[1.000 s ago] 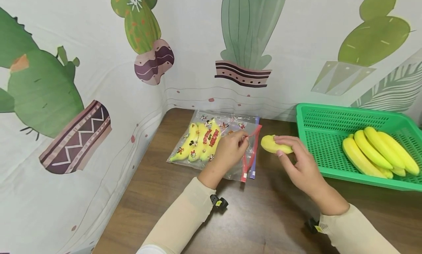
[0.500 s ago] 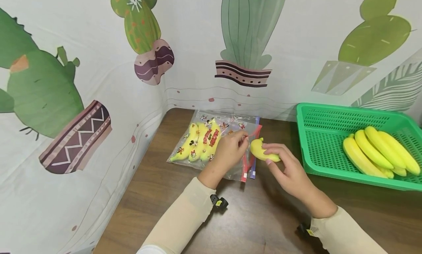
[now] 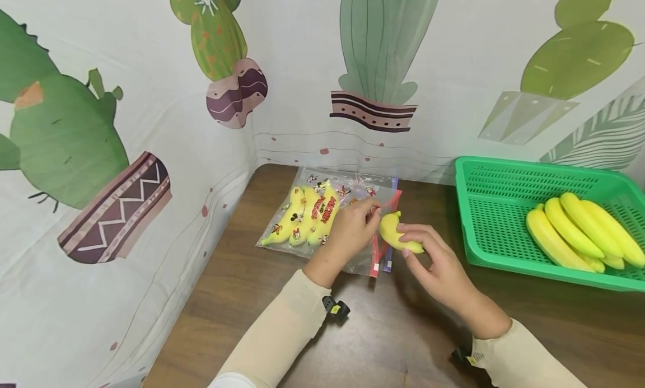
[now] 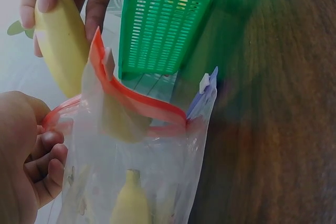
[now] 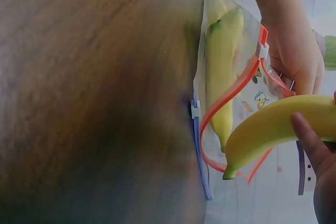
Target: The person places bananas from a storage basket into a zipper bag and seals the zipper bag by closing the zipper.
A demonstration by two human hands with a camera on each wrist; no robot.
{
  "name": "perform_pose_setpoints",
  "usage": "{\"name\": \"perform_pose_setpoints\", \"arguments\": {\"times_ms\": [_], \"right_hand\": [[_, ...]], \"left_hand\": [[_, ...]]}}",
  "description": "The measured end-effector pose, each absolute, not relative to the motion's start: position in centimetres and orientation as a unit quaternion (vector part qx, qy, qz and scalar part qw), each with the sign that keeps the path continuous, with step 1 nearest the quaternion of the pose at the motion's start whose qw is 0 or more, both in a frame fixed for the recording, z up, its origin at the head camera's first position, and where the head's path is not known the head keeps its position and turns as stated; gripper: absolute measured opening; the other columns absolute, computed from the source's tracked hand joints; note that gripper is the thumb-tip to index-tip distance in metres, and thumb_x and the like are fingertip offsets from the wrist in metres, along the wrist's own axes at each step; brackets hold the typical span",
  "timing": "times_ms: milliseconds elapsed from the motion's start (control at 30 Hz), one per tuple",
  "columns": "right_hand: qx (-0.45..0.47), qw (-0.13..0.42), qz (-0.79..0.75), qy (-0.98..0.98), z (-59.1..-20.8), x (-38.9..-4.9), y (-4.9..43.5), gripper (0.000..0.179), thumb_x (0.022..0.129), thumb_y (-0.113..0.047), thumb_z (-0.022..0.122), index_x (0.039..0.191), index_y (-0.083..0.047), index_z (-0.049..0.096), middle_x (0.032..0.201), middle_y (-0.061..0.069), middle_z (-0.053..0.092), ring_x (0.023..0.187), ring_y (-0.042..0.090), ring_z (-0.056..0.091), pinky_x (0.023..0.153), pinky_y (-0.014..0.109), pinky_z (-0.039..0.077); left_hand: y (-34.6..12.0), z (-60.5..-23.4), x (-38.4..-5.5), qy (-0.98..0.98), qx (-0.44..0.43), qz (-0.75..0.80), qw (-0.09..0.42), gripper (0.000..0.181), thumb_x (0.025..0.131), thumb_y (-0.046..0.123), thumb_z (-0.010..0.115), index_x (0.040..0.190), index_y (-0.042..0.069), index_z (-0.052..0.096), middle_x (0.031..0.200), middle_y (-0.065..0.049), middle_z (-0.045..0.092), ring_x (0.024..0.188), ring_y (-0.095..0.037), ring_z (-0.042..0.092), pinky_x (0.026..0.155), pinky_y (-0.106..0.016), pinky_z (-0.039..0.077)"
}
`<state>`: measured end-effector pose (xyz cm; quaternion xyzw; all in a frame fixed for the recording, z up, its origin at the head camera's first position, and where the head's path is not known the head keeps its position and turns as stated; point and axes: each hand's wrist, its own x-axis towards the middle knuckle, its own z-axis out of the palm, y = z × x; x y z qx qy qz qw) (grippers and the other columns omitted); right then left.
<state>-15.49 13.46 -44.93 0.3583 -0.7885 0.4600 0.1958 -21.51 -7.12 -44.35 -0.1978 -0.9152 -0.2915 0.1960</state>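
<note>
A clear zip bag [image 3: 355, 259] with cartoon prints and a red zip edge lies on the table with several bananas [image 3: 302, 214] inside. My left hand [image 3: 353, 225] pinches the red edge of its mouth, which gapes in both wrist views. My right hand [image 3: 435, 262] grips a single banana [image 3: 393, 231] between thumb and fingers, right at the bag's mouth. In the right wrist view the tip of this banana [image 5: 273, 127] overlaps the red-edged opening. A white slider [image 5: 263, 51] sits on the red zip.
To the right stands a green perforated basket [image 3: 484, 259] with several bananas [image 3: 574, 231] in it. A second bag with a blue zip edge [image 3: 388, 263] shows beneath the first. Behind the wooden table [image 3: 373, 343] hangs a cactus-printed cloth [image 3: 297, 97].
My right hand has carried the banana leftward from near the basket to the bag's mouth, turning it so its end points more toward the back. My left hand keeps its place.
</note>
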Motion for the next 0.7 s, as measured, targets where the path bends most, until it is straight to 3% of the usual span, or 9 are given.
{"name": "perform_pose_setpoints", "arguments": {"times_ms": [100, 133, 267, 467, 700], "right_hand": [[0.374, 0.213, 0.46, -0.777, -45.0, -15.5, 13.2, 0.041, 0.076, 0.016, 0.069, 0.112, -0.003, 0.065, 0.127, 0.016, 0.063, 0.124, 0.018, 0.058, 0.105, 0.01, 0.041], [0.38, 0.219, 0.458, -0.773, -45.0, -15.6, 13.1, 0.031, 0.083, 0.01, 0.069, 0.111, -0.002, 0.065, 0.126, 0.017, 0.063, 0.123, 0.02, 0.058, 0.105, 0.01, 0.041], [0.399, 0.223, 0.449, -0.768, -45.0, -15.7, 12.8, 0.025, 0.087, 0.004, 0.067, 0.111, 0.0, 0.065, 0.126, 0.019, 0.063, 0.123, 0.023, 0.059, 0.106, 0.011, 0.041], [0.382, 0.156, 0.431, -0.802, -45.1, -15.7, 13.0, 0.041, 0.081, 0.013, 0.069, 0.117, -0.006, 0.064, 0.132, 0.012, 0.062, 0.126, 0.017, 0.058, 0.106, 0.009, 0.038], [0.353, 0.104, 0.367, -0.854, -46.0, -16.0, 13.1, 0.049, 0.087, 0.003, 0.072, 0.133, -0.01, 0.06, 0.14, 0.007, 0.06, 0.125, 0.025, 0.06, 0.108, 0.004, 0.03]], "left_hand": [[-7.1, -44.3, -21.5, -0.917, -0.196, -0.289, 0.192, 0.019, 0.099, 0.021, 0.06, 0.11, 0.013, 0.072, 0.086, 0.002, 0.071, 0.067, -0.009, 0.056, 0.06, -0.018, 0.045], [-7.1, -44.3, -21.5, -0.918, -0.196, -0.287, 0.192, 0.019, 0.099, 0.021, 0.06, 0.11, 0.013, 0.072, 0.086, 0.003, 0.071, 0.067, -0.008, 0.056, 0.06, -0.018, 0.046], [-7.1, -44.3, -21.6, -0.918, -0.198, -0.282, 0.194, 0.017, 0.099, 0.021, 0.06, 0.108, 0.013, 0.072, 0.085, 0.003, 0.071, 0.067, -0.008, 0.057, 0.06, -0.017, 0.046], [-7.1, -44.2, -21.6, -0.919, -0.197, -0.283, 0.192, 0.017, 0.099, 0.021, 0.059, 0.106, 0.013, 0.072, 0.087, 0.002, 0.073, 0.071, -0.01, 0.063, 0.063, -0.02, 0.05], [-7.1, -44.1, -21.6, -0.918, -0.2, -0.289, 0.187, 0.019, 0.099, 0.021, 0.058, 0.108, 0.013, 0.072, 0.087, 0.002, 0.072, 0.07, -0.009, 0.061, 0.063, -0.018, 0.049]]}}
